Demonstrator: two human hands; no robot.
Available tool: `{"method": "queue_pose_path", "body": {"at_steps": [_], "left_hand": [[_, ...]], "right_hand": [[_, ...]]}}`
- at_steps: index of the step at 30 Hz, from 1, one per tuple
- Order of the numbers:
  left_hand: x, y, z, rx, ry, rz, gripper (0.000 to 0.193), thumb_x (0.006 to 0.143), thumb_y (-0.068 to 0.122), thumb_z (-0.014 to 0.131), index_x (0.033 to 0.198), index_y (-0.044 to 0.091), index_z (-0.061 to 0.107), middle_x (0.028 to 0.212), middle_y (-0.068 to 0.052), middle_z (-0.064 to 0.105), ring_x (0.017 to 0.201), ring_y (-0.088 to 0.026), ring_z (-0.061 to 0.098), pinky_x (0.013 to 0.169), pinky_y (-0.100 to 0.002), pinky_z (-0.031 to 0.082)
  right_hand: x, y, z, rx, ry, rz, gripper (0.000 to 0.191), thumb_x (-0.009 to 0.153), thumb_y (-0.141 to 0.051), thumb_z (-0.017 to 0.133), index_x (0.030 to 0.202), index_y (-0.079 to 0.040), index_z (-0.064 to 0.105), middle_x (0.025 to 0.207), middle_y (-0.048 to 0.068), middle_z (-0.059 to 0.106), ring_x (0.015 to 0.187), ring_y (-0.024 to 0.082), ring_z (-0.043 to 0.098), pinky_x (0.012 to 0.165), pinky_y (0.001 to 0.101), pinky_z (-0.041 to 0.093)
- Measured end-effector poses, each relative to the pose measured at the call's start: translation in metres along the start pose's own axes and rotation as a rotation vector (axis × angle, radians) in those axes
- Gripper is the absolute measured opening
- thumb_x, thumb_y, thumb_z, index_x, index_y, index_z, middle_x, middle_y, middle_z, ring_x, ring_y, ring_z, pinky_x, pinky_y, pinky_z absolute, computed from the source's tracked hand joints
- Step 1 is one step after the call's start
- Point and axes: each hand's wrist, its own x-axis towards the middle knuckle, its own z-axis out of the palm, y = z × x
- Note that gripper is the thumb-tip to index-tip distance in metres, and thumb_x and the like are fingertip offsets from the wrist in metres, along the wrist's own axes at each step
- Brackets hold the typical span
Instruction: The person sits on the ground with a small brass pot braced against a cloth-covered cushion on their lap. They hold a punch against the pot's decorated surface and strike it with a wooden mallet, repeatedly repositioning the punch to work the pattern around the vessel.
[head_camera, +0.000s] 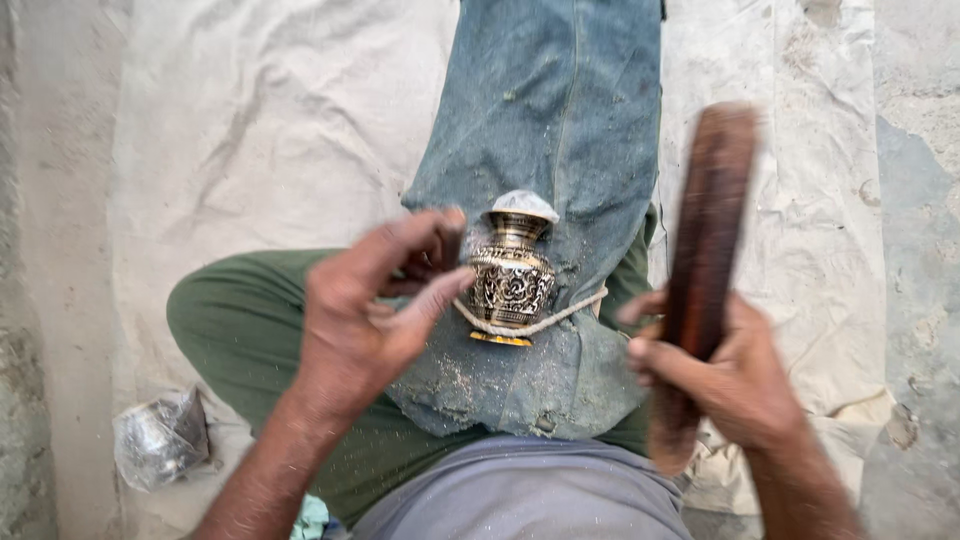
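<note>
While the left hand (365, 320) has its thumb and fingers spread loosely, just touching the side of the little engraved brass vase (510, 282), the right hand (725, 375) is clamped round a dark wooden stick (705, 270). Vase sits on denim cloth (550, 120), cord (545, 322) looped round its base.

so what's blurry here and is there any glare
Head view: the long dark-brown wooden stick in the right hand is smeared by motion blur; the small engraved brass vase is sharp, with soft highlights but no harsh glare; light is even and diffuse, shadows faint; the left hand is slightly soft.
</note>
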Motion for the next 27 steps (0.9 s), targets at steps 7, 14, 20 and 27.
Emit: {"method": "queue_pose_path", "body": {"at_steps": [7,14,20,27], "left_hand": [[-0.033,0.001,0.036,0.188,0.045,-0.033,0.042,0.089,0.004,0.079,0.129,0.008,0.067,0.113,-0.012,0.077,0.095,-0.020,0.078,0.076,-0.032,0.064],[-0.023,-0.019,0.022,0.167,0.038,-0.193,0.046,0.086,0.005,0.080,0.130,0.005,0.067,0.106,-0.015,0.078,0.085,-0.018,0.079,0.069,-0.031,0.063],[-0.033,-0.012,0.021,0.114,0.050,-0.208,0.044,0.087,0.005,0.080,0.129,0.005,0.067,0.106,-0.011,0.079,0.081,-0.014,0.078,0.063,-0.027,0.063],[-0.030,-0.008,0.027,0.023,-0.010,-0.295,0.045,0.086,0.006,0.079,0.130,0.005,0.066,0.107,-0.009,0.078,0.079,-0.012,0.078,0.059,-0.025,0.063]], "right_hand": [[0.013,0.012,0.061,0.449,-0.146,0.146,0.062,0.084,0.006,0.070,0.141,0.005,0.046,0.126,0.026,0.059,0.086,0.027,0.075,0.060,0.0363,0.062],[-0.020,-0.004,0.055,0.503,-0.106,-0.085,0.053,0.086,0.009,0.066,0.134,0.010,0.044,0.152,0.030,0.057,0.078,0.018,0.070,0.063,0.0347,0.064],[0.002,0.011,0.064,0.398,-0.073,0.028,0.060,0.084,0.008,0.068,0.140,0.010,0.047,0.143,0.030,0.060,0.081,0.020,0.072,0.062,0.0324,0.061],[0.003,0.031,0.069,0.440,-0.098,0.029,0.067,0.082,0.002,0.071,0.143,0.008,0.043,0.148,0.024,0.056,0.088,0.022,0.075,0.060,0.0312,0.061]]}}
